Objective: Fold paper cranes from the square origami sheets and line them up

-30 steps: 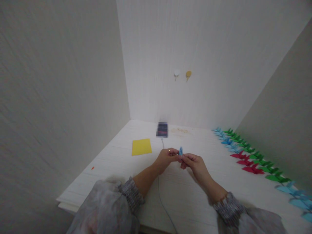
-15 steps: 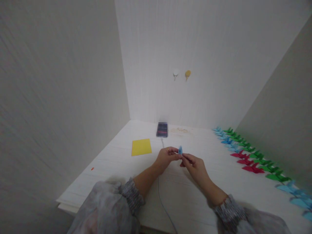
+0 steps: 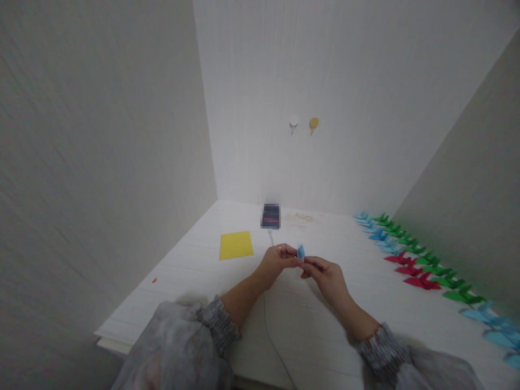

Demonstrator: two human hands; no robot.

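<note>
A small folded piece of light blue paper [image 3: 301,252] stands upright between my hands, above the middle of the white table. My left hand [image 3: 279,261] pinches it from the left with thumb and fingers; a ring shows on one finger. From the right, my right hand [image 3: 323,272] grips the lower part of the same paper with closed fingertips. The fingers hide its lower edge. To the left of my hands lies a flat yellow paper sheet [image 3: 236,245].
Rows of folded paper cranes, green [image 3: 426,258], red [image 3: 422,281] and blue [image 3: 483,312], line the table's right side. A blurred dark device [image 3: 271,216] with a cable [image 3: 270,336] sits near the back wall. Two hooks [image 3: 313,124] are on that wall. An orange scrap [image 3: 154,280] lies left.
Both hands stay at almost the same spot on the blue paper, with only slight finger movement. The rest of the table looks the same.
</note>
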